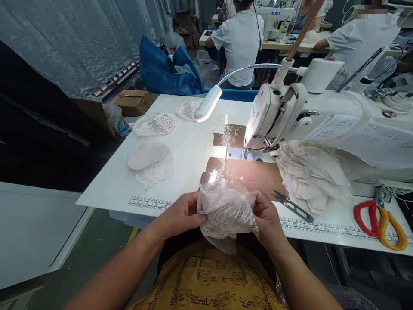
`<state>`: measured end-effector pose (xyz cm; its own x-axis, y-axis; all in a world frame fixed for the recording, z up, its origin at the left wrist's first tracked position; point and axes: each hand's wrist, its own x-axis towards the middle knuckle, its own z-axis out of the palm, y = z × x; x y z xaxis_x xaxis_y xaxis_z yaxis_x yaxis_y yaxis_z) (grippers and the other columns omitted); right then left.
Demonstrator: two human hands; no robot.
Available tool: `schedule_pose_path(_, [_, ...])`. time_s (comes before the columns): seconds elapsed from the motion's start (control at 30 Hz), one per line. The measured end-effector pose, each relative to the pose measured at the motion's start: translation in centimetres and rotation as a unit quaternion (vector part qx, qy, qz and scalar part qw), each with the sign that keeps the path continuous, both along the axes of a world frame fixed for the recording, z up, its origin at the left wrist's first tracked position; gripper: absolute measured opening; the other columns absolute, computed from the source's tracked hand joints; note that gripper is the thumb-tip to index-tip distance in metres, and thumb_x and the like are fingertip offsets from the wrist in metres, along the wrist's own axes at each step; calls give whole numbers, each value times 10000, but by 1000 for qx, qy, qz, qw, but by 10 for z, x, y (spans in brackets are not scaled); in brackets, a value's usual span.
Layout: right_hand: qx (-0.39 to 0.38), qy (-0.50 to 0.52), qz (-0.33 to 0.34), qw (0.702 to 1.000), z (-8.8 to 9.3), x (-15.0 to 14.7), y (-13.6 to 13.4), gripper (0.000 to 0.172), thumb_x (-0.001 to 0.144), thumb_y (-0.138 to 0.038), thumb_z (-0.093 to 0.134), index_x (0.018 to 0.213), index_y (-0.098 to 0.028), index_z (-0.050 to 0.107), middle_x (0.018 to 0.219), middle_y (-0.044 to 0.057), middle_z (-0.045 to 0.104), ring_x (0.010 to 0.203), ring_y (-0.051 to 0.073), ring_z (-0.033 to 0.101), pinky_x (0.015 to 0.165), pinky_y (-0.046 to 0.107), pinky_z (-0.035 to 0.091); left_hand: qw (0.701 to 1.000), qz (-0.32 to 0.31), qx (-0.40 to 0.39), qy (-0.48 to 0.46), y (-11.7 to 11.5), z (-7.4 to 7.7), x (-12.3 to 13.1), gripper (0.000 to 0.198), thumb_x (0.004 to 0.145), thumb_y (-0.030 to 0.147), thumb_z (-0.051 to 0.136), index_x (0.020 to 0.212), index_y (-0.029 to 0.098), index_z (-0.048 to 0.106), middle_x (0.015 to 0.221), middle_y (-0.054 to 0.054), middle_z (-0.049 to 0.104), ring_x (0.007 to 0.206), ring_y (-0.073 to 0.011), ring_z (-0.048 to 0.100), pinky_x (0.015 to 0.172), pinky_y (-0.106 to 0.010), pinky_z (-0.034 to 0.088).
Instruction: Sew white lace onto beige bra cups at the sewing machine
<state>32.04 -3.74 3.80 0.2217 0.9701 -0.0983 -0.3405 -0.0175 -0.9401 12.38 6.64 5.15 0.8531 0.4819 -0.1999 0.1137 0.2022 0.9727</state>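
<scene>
A white lace piece [227, 215] with sheer fabric is held over the table's front edge, in front of the sewing machine [264, 116]. My left hand [185, 215] pinches its left side between thumb and fingers. On its right side, my right hand [266, 215] grips the lace, with some fingertips hidden behind it. Brown tape [248, 172] covers the table just beyond the lace. Small thread snips [293, 206] lie right of my right hand. Further left on the table rest an oval pad on sheer fabric [150, 161] and two lace pieces [158, 123] [187, 111].
A pile of pale fabric pieces [312, 176] lies under the machine arm. Red and orange scissors [380, 224] sit at the right front edge. A lamp [208, 103] hangs over the table [109, 185]. Beyond are a blue bag [167, 71], boxes and people at other machines.
</scene>
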Motion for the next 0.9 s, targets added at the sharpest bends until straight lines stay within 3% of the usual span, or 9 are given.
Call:
schedule_pose_path(0.13, [0, -10, -87, 996, -4, 0, 2, 374, 645, -254, 820, 837, -239, 499, 621, -82, 501, 516, 81, 450, 481, 168, 393, 997, 70, -21, 18, -2, -6, -2, 360, 731, 373, 731, 1011, 148, 697, 859, -63, 714, 823, -237, 659, 752, -335, 534])
schedule_pose_path(0.23, [3, -66, -64, 996, -8, 5, 2, 294, 759, -295, 737, 1005, -245, 584, 668, -50, 568, 586, 113, 526, 541, 198, 431, 990, 126, -60, 11, -6, -10, -1, 358, 752, 421, 724, 984, 149, 709, 832, -56, 719, 750, -208, 658, 715, -321, 540])
schedule_pose_path(0.3, [14, -114, -39, 993, -11, 9, 2, 161, 873, -363, 608, 939, -222, 648, 735, -3, 610, 685, 143, 571, 618, 233, 454, 983, 167, -75, -4, -9, -11, 2, 370, 790, 465, 685, 985, 151, 708, 843, -60, 724, 768, -214, 664, 715, -320, 541])
schedule_pose_path(0.4, [39, -105, -12, 994, -13, 13, 2, 388, 963, -461, 411, 886, -201, 688, 800, 38, 628, 753, 177, 579, 693, 284, 464, 971, 217, -100, -21, -14, -7, 10, 383, 859, 513, 592, 1014, 181, 703, 905, -57, 731, 888, -247, 665, 750, -328, 544])
schedule_pose_path(0.5, [58, -96, 14, 994, -10, 11, 2, 288, 869, -473, 586, 924, -208, 686, 870, 35, 629, 800, 188, 572, 737, 300, 463, 961, 257, -99, -16, -19, -3, 19, 411, 911, 535, 502, 1038, 200, 703, 982, -53, 731, 1022, -266, 635, 843, -336, 529])
schedule_pose_path(0.57, [45, -108, 9, 993, -9, 8, 3, 179, 808, -385, 691, 811, -208, 661, 824, 9, 608, 770, 166, 546, 722, 279, 445, 954, 278, -112, -26, -21, -3, 24, 434, 930, 532, 466, 1079, 193, 693, 1024, -54, 727, 1080, -270, 616, 901, -346, 512])
schedule_pose_path(0.67, [30, -51, -25, 998, -11, 5, 3, 230, 835, -320, 671, 664, -200, 574, 720, -18, 551, 692, 135, 494, 674, 257, 416, 928, 311, -186, -86, -21, -7, 27, 464, 931, 527, 454, 1134, 171, 671, 1047, -60, 725, 1112, -279, 611, 963, -388, 490])
schedule_pose_path(0.8, [72, 43, -44, 996, -16, 6, 3, 204, 814, -301, 690, 673, -212, 572, 738, -16, 560, 695, 142, 500, 682, 271, 428, 898, 314, -282, -125, -17, -9, 24, 387, 858, 471, 590, 1047, 156, 710, 985, -71, 739, 1111, -297, 619, 1018, -422, 455])
schedule_pose_path(0.9, [97, 35, -11, 995, -15, 9, 4, 173, 814, -272, 688, 680, -217, 594, 754, -11, 596, 719, 149, 524, 701, 272, 438, 891, 321, -291, -133, -16, -8, 21, 273, 772, 398, 714, 905, 160, 737, 893, -56, 744, 1089, -299, 628, 1015, -406, 459])
